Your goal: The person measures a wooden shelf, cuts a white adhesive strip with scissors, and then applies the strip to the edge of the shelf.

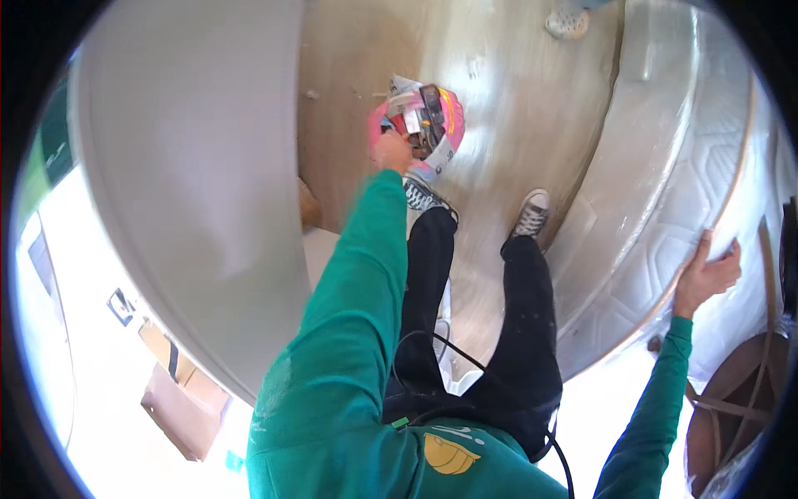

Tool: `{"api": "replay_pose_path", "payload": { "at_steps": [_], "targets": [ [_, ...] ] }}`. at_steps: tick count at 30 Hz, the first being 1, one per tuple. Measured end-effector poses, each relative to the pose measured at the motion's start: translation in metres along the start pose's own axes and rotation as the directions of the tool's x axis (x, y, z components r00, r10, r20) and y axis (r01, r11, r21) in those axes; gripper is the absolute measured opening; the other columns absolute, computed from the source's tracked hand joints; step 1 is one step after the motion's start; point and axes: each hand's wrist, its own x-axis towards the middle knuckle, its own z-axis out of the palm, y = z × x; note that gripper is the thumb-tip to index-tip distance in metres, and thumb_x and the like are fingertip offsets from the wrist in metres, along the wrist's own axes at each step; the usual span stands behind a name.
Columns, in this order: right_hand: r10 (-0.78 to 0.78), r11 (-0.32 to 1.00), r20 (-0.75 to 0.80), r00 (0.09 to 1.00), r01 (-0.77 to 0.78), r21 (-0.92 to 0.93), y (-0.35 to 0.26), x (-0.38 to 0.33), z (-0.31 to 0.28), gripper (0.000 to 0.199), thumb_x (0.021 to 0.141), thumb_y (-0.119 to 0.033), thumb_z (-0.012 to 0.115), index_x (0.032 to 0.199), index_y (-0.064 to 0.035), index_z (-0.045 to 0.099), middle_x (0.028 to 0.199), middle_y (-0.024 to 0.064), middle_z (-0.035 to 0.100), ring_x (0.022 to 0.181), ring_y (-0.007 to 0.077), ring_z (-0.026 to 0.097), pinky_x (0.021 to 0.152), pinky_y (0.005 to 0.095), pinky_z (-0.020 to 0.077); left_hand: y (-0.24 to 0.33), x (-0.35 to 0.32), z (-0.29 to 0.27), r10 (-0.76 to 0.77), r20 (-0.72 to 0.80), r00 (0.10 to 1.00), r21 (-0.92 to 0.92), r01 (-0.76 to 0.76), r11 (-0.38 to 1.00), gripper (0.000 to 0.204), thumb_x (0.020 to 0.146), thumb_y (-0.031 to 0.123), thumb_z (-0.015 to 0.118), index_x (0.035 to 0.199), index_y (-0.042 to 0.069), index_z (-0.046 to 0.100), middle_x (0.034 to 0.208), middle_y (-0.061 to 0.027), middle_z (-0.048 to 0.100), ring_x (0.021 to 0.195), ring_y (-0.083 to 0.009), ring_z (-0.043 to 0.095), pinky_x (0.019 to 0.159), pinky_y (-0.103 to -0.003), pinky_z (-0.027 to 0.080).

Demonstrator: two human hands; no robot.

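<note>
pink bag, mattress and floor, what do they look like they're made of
Pink bag: probably thin plastic with a slight sheen, judging by its soft, uneven rim; coated fabric is possible.
Mattress: quilted fabric by its patterned face, seemingly under clear, glossy plastic film, given the bright streaks.
Floor: wood or wood-look laminate, semi-gloss, by its grain and reflected light.

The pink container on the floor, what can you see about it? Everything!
The pink container has pale patches and a yellow-orange strip, and looks like soft plastic. It sits open-topped on the floor, holding jumbled dark, red and white items. The left hand is at its near left edge, its grip hidden.
</note>
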Motion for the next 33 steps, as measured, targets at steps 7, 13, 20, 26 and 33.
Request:
{"api": "replay_pose_path", "payload": {
  "at_steps": [7, 13, 20, 26, 33],
  "targets": [
    [-0.042, 0.990, -0.002, 0.999, 0.041, -0.132, 0.001, 0.008, -0.003, 0.086, 0.097, -0.072, 0.058, 0.150, -0.0042, 0.053, 0.140, 0.0194, 0.059, 0.129, 0.0433, 0.053, 0.103, 0.0613, 0.0461, 0.057, -0.170, -0.159, 0.031, -0.154, 0.988, -0.518, -0.107, 0.849, 0.018, 0.090, 0.016, 0.067, 0.089, -0.002, 0.072, 0.078, -0.0248, 0.072, 0.073, -0.0433, 0.073, 0.068, -0.055, 0.057],
    [0.251, 0.958, 0.392, 0.885, -0.170, -0.229, -0.018, 0.037, -0.037, 0.088, 0.085, -0.071, 0.073, 0.149, -0.0134, 0.056, 0.140, 0.0243, 0.058, 0.128, 0.0456, 0.056, 0.097, 0.0672, 0.0492, 0.038, -0.368, -0.305, 0.208, -0.130, 0.970, -0.780, -0.229, 0.583, 0.017, 0.088, 0.018, 0.065, 0.088, 0.001, 0.067, 0.082, -0.0259, 0.069, 0.085, -0.0472, 0.068, 0.075, -0.056, 0.053],
    [-0.620, 0.656, 0.461, 0.636, 0.097, 0.749, -0.115, 0.041, 0.001, 0.064, 0.096, -0.033, 0.075, 0.146, 0.0003, 0.053, 0.126, 0.0172, 0.065, 0.112, 0.0263, 0.064, 0.097, 0.0370, 0.0525, -0.065, -0.556, -0.361, -0.098, -0.185, 0.978, -0.854, -0.111, 0.508, 0.017, 0.091, 0.017, 0.061, 0.092, 0.001, 0.065, 0.080, -0.0239, 0.067, 0.083, -0.0476, 0.067, 0.074, -0.057, 0.051],
    [-0.886, 0.233, 0.272, -0.376, 0.149, 0.961, -0.317, -0.153, -0.379, 0.061, 0.099, -0.021, 0.072, 0.155, -0.0093, 0.049, 0.136, 0.0119, 0.058, 0.125, 0.0244, 0.057, 0.101, 0.0369, 0.0481, -0.101, -0.689, -0.402, -0.316, -0.220, 0.923, -0.837, -0.013, 0.547, 0.018, 0.093, 0.019, 0.061, 0.096, 0.002, 0.068, 0.082, -0.0224, 0.069, 0.083, -0.0469, 0.068, 0.075, -0.058, 0.053],
    [-0.521, -0.094, 0.087, -0.849, 0.158, 0.983, -0.347, -0.281, -0.513, 0.024, 0.107, -0.019, 0.062, 0.122, -0.0008, 0.067, 0.093, 0.0068, 0.065, 0.088, 0.0172, 0.060, 0.079, 0.0336, 0.0488, -0.124, -0.813, -0.410, -0.555, -0.388, 0.736, -0.907, -0.196, 0.374, 0.022, 0.095, 0.026, 0.065, 0.099, 0.005, 0.070, 0.085, -0.0188, 0.072, 0.083, -0.0409, 0.071, 0.076, -0.051, 0.055]
  ]
}}
